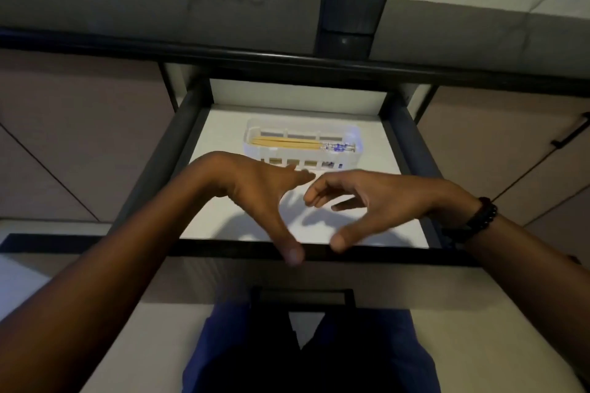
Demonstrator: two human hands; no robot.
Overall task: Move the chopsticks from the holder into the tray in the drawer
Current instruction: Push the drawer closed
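**Chopsticks lie in the tray; both hands empty over the open drawer**

The drawer [412, 150] stands pulled out below the counter [159, 16], its white floor bare apart from a clear plastic tray [255, 132] set toward the back. The chopsticks [287, 143] lie flat inside that tray, lengthwise, pale wooden shafts to the left and blue-patterned ends to the right, bundled close together.

On the counter above, just behind the drawer's back edge, a tall dark holder [352, 3] stands upright — its inside cannot be seen from this angle.

Both hands hang over the front half of the drawer, nearer the camera than the tray and not touching it. The left hand [255, 195] is spread loose, fingers pointing right, thumb reaching down to the drawer's front rim; it grasps nothing. The right hand [376, 198] mirrors it — fingers gently curled and slack, thumb lowered toward the same rim, nothing held. The two sets of fingertips nearly meet in the middle. A dark beaded bracelet [479, 217] circles the right wrist.
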